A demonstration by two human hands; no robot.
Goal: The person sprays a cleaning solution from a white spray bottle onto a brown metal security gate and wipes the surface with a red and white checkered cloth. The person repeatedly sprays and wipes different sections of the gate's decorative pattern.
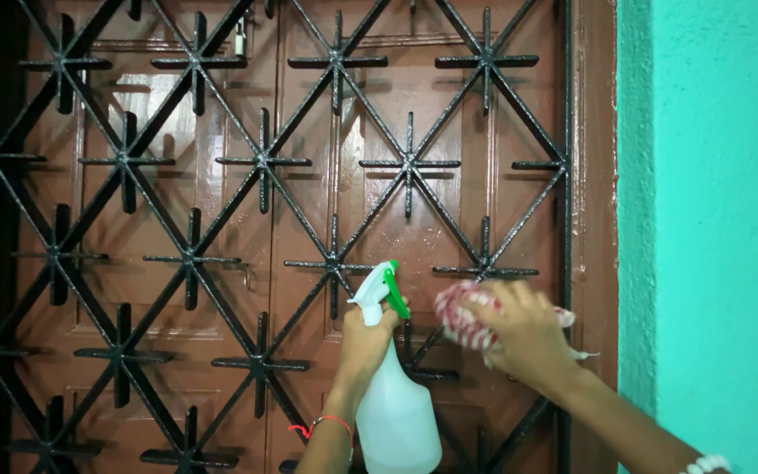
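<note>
Left hand (363, 338) grips the upright spray bottle (394, 395) while right hand (528, 338), clutching a cloth (460, 318), presses the black grille (410, 164) just beside.

Bottle (396, 412) base cut off by bottom edge | cloth (465, 316) blurred, mostly covered by right hand (524, 338) | both forearms run out of frame | grille (265, 219) cropped top, bottom | padlock (240, 39) too small to tell

spray bottle (396, 404) white, green trigger; cloth (462, 320) red-white checked; grille (261, 162) black; door (379, 114) brown; wall (721, 219) turquoise
</note>
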